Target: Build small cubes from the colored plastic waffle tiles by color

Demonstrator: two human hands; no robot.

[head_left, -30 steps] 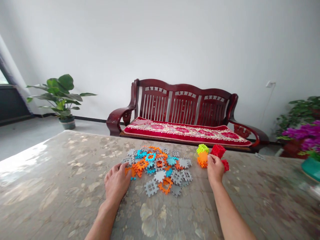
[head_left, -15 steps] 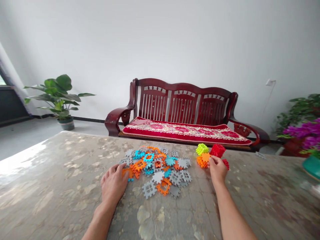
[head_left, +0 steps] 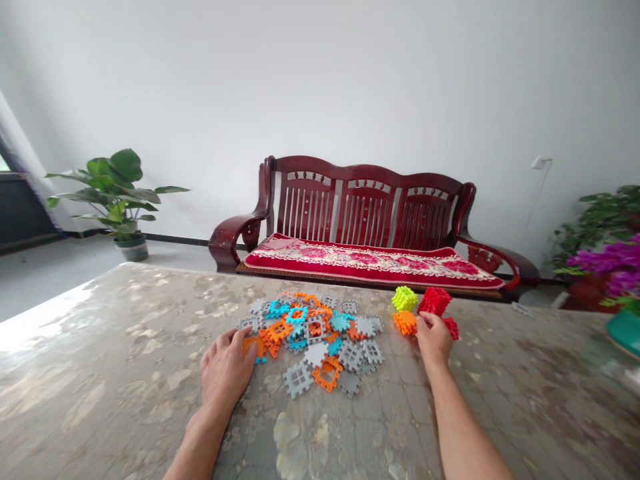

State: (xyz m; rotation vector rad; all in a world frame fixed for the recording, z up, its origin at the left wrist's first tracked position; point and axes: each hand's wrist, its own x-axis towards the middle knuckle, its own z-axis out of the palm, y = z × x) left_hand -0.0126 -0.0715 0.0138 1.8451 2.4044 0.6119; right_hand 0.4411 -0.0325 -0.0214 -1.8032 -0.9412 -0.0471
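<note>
A loose pile of interlocking plastic building tiles (head_left: 316, 353), grey, orange and blue, lies in the middle of the table. My left hand (head_left: 230, 367) rests at the pile's left edge with fingers loosely spread, beside an orange tile (head_left: 256, 347) that they partly cover. To the right, my right hand (head_left: 435, 337) has thumb and fingers pinched together. Its fingertips are close to a bumpy orange block of tiles (head_left: 405, 323); whatever they hold is hidden. Behind stand a yellow-green block (head_left: 405, 298) and a red block (head_left: 434, 301). Another red piece (head_left: 453, 327) shows beside the hand.
A patterned cloth covers the table (head_left: 125, 373). Beyond its far edge stands a dark red wooden bench (head_left: 367, 213) with a red floral cover. A small grey piece (head_left: 522, 309) lies at the far right, near a teal flowerpot (head_left: 625, 333). A potted plant (head_left: 133, 247) stands on the floor at left.
The flat orange tile that showed at my right fingertips over the orange block is no longer visible there. My right hand has shifted very slightly; my left hand stays put.
</note>
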